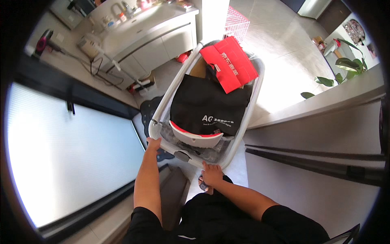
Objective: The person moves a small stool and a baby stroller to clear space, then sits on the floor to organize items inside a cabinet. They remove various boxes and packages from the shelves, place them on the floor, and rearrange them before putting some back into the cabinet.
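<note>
A large plastic storage bin (259,82) with a pale rim stands before me, without a lid on top. At its near left corner, my left hand (154,144) grips the rim. My right hand (212,174) is closed over the rim at the near right. Inside lie a black fabric bag (210,103) with white print, a red bag or packet (230,64) with writing at the far end, and a curved white and red plastic piece (196,140) at the near end. Clear plastic wrapping shows beneath them.
On the left are a frosted glass window (73,152) and a washbasin cabinet (152,53) with a hair dryer (44,42) beside it. A pink wire cage (236,24) stands beyond the bin. On the right, a low wall (320,106) runs near a leafy plant (350,67).
</note>
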A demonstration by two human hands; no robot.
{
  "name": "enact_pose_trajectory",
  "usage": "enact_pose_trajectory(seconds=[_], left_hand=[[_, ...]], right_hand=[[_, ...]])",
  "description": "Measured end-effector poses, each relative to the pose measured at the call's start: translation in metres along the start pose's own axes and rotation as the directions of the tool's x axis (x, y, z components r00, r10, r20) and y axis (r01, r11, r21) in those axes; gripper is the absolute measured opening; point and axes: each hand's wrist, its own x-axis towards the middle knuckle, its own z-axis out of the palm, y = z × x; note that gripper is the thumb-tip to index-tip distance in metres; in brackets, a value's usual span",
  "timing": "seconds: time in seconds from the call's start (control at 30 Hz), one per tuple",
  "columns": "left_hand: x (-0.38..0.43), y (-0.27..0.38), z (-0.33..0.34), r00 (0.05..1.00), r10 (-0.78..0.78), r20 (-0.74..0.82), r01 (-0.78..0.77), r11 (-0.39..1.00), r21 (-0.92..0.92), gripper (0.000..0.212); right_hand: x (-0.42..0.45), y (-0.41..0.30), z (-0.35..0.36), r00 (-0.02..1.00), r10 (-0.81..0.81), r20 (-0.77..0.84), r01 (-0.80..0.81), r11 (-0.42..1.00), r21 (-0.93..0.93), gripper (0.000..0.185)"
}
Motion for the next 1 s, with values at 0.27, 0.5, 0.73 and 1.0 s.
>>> enact_pose_trajectory(seconds=[0.27,0.5,0.73,1.0], left_hand=[[0.004,-0.205,-0.170,0.993,0.066,-0.094,-0.060,0.996,0.068,0.116],[0.067,-0.203,-0.218,0.999,-0.038,0.015,0.035,0.981,0.191,0.114],[0.170,-0.076,-0.190,0.933,0.172,0.316,-0.243,0.950,0.198,0.107],[0.139,0.066,-0.020,0.854,0.095,0.511,-0.263,0.926,0.269,0.106]], right_hand=[[-0.105,-0.212,0.153,0.909,0.000,0.418,-0.094,0.974,0.205,0.056],[-0.100,-0.325,0.216,0.945,0.116,0.307,-0.132,0.991,0.031,0.058],[0.018,-0.400,0.203,0.905,0.404,-0.134,-0.409,0.912,-0.014,0.052],[0.075,-0.292,0.136,0.718,0.611,-0.334,-0.618,0.780,0.099,0.050]])
